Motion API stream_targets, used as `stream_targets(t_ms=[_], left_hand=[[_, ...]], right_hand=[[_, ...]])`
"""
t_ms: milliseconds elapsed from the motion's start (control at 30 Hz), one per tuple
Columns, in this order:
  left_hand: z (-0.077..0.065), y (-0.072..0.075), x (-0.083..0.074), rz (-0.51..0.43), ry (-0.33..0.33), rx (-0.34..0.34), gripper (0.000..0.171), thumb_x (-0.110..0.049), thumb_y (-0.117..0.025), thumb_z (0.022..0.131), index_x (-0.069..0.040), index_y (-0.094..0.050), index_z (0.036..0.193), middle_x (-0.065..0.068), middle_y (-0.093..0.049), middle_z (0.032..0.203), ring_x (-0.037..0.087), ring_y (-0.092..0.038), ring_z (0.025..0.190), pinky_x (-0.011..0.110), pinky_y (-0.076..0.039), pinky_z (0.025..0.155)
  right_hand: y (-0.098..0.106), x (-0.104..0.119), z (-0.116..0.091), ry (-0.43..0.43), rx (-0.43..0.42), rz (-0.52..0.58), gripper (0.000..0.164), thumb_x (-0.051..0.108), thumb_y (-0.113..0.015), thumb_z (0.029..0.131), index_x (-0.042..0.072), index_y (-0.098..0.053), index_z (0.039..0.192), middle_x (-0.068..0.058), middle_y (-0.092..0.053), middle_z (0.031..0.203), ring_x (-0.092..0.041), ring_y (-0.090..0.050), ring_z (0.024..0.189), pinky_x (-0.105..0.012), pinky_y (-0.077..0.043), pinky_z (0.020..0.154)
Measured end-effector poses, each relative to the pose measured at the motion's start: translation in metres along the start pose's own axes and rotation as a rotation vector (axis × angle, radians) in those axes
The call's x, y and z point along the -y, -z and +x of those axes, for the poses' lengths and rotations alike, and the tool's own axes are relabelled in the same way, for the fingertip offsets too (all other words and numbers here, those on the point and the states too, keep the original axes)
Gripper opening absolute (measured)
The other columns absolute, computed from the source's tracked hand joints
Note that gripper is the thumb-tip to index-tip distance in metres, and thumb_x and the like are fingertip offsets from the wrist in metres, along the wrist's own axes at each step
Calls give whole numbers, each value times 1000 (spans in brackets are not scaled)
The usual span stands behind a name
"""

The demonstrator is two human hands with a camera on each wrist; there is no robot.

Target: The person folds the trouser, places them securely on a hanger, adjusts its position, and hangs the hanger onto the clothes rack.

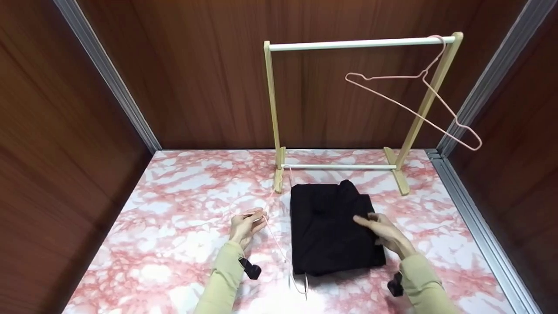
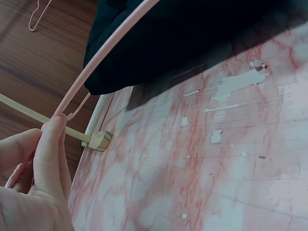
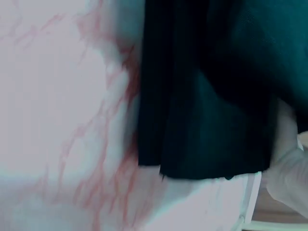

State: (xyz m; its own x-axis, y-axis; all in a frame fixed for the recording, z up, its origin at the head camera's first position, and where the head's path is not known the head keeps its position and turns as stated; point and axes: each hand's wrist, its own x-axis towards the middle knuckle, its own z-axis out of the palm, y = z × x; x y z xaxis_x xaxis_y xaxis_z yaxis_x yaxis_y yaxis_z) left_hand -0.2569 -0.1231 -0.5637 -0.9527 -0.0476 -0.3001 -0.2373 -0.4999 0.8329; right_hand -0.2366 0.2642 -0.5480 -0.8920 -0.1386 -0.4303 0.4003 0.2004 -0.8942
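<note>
My left hand (image 1: 247, 224) pinches a thin pink clothes hanger (image 2: 107, 50) between thumb and fingertips, left of the black cloth. The hanger's arms run along the left side of a folded black garment (image 1: 327, 231), with one curved end showing below its lower edge. Part of the hanger is hidden by the cloth. At the garment's right side, my right hand (image 1: 388, 233) grips it, thumb lying on top and the other fingers partly hidden at the edge. In the right wrist view, loose layers of the dark cloth (image 3: 216, 139) hang over the marbled tabletop.
Behind the garment stands a clothes rack with wooden legs and a white rod (image 1: 362, 44). A second pink hanger (image 1: 396, 77) hangs from the rod's right end. Brown wood-grain panels (image 1: 196, 87) enclose the back and sides of the pink-and-white table (image 1: 183, 244).
</note>
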Motion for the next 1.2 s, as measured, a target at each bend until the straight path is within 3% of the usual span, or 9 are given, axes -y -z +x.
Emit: stream_targets(t_ms=[100, 167, 333, 567, 733, 867, 933, 1067, 1200], left_hand=[[-1, 0, -1, -3, 3, -7, 41, 7, -65, 91, 21, -54, 127, 12, -75, 80, 17, -75, 73, 25, -62, 69], [-1, 0, -1, -7, 1, -10, 40, 7, -65, 90, 21, -55, 127, 12, -75, 81, 17, -75, 73, 25, -62, 70], [-1, 1, -1, -4, 1, -3, 43, 7, -66, 90, 21, -53, 129, 11, -75, 80, 18, -75, 73, 26, -62, 71], [-2, 1, -1, 15, 5, 14, 44, 5, -65, 92, 21, -51, 131, 10, -76, 82, 17, -76, 76, 26, -62, 73], [-2, 2, -2, 22, 17, 10, 45, 6, -65, 91, 20, -51, 132, 8, -75, 80, 18, -76, 77, 30, -63, 77], [-2, 2, -1, 26, 19, 8, 47, 6, -66, 91, 20, -50, 133, 9, -75, 80, 19, -77, 78, 34, -62, 82], [-1, 2, 0, 26, 15, 9, 46, 6, -66, 91, 21, -50, 132, 9, -75, 80, 18, -76, 77, 34, -62, 82], [0, 3, 2, 27, 7, 10, 44, 5, -66, 91, 21, -52, 130, 8, -75, 79, 17, -75, 75, 32, -63, 79], [0, 4, 3, 23, -8, 13, 41, 6, -65, 91, 21, -53, 127, 9, -75, 79, 18, -76, 75, 31, -63, 77]], right_hand=[[4, -6, -10, -17, 76, -65, 104, 39, -69, 93, -2, 1, 159, -33, -29, 157, -28, -61, 118, -46, -57, 91], [7, -11, -16, 8, 115, -90, 103, 32, -71, 92, 0, 1, 159, -35, -23, 158, -30, -60, 119, -46, -57, 89], [9, -15, -25, 94, 124, -165, 92, 16, -74, 89, 0, -12, 156, -34, -49, 140, -22, -70, 95, -41, -60, 74], [8, 1, -21, 81, -47, -310, 74, 23, -68, 95, -11, -30, 147, -8, -53, 92, -9, -51, 61, -29, -55, 59], [5, 12, -6, 119, -177, -329, 54, 27, -58, 101, -14, -48, 135, -1, -52, 76, -8, -53, 59, -25, -55, 55], [1, 18, 5, 96, -226, -375, 59, 39, -56, 101, -11, -53, 131, -8, -57, 81, -13, -57, 63, -30, -57, 56], [-1, 18, 10, 72, -218, -400, 66, 44, -55, 100, -11, -48, 136, -21, -62, 98, -20, -62, 74, -34, -58, 59], [-3, 15, 17, 88, -184, -354, 54, 38, -57, 101, -9, -50, 127, -21, -62, 109, -21, -63, 81, -33, -55, 60], [-3, 12, 18, 165, -167, -154, 21, 22, -59, 101, 3, -52, 95, 2, -58, 80, -8, -58, 65, -24, -51, 57]])
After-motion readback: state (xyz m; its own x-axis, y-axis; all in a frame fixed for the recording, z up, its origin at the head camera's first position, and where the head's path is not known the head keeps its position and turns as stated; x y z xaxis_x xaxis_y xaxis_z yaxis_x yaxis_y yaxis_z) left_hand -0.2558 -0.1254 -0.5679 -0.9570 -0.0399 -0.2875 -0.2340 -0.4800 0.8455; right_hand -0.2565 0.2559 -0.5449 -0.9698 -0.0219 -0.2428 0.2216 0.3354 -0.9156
